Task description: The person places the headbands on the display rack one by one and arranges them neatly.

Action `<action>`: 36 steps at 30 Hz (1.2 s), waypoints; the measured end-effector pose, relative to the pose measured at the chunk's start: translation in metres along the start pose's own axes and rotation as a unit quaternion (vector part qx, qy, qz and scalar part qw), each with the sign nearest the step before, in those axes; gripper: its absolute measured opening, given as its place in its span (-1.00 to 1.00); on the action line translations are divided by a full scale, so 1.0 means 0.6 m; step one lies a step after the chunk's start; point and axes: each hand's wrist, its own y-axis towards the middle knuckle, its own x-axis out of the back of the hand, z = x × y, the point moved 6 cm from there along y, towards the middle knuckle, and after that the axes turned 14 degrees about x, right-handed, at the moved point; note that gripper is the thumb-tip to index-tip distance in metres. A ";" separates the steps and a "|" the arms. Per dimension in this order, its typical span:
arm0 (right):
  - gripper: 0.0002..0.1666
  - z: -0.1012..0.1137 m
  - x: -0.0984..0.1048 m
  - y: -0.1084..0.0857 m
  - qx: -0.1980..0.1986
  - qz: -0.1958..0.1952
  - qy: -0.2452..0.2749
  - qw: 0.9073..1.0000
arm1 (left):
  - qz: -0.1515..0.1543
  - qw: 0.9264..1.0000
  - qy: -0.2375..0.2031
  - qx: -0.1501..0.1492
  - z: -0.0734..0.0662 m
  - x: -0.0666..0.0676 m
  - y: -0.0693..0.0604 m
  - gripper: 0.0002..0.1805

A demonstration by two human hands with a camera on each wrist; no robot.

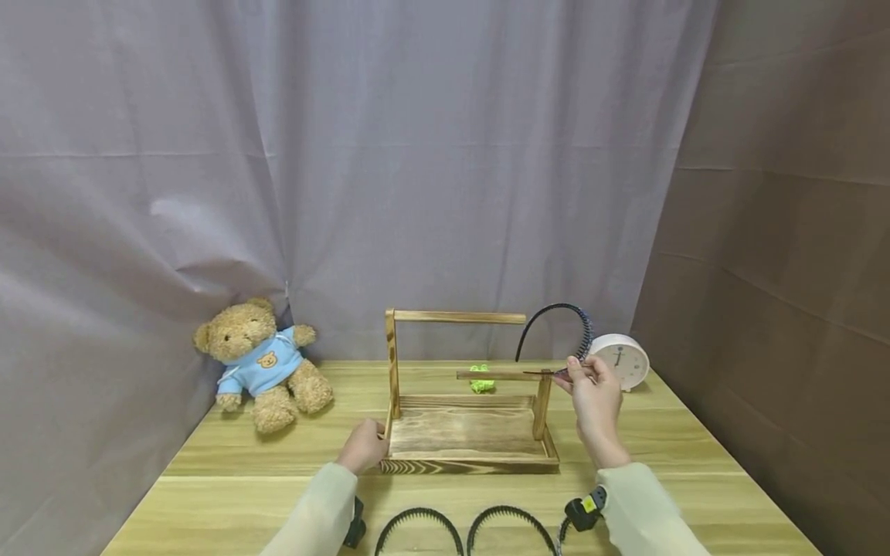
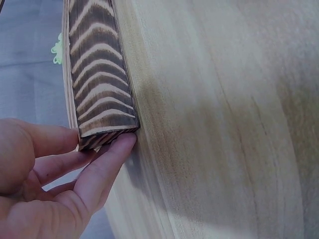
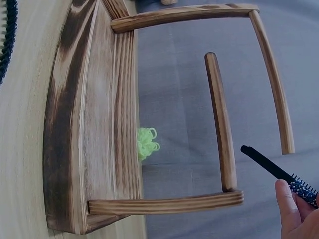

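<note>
My right hand pinches a black toothed headband with blue glitter on part of it. The headband is held up at the right end of a wooden rack, its open ends facing left, close to the rack's lower bar. In the right wrist view, one black headband tip lies between the two bars. My left hand holds the left end of the rack's tray base; in the left wrist view, thumb and fingers grip the corner of that striped end.
Toothed black headbands lie at the table's near edge, partly cut off. Behind the rack sits a bright green fuzzy item. A white round clock stands at the right, a teddy bear in a blue shirt at the left. Grey curtains hang behind.
</note>
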 end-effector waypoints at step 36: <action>-0.76 -0.002 -0.119 -0.036 0.003 0.044 -0.015 0.999 | -0.006 1.000 0.013 -0.013 -0.001 0.001 0.001 -0.65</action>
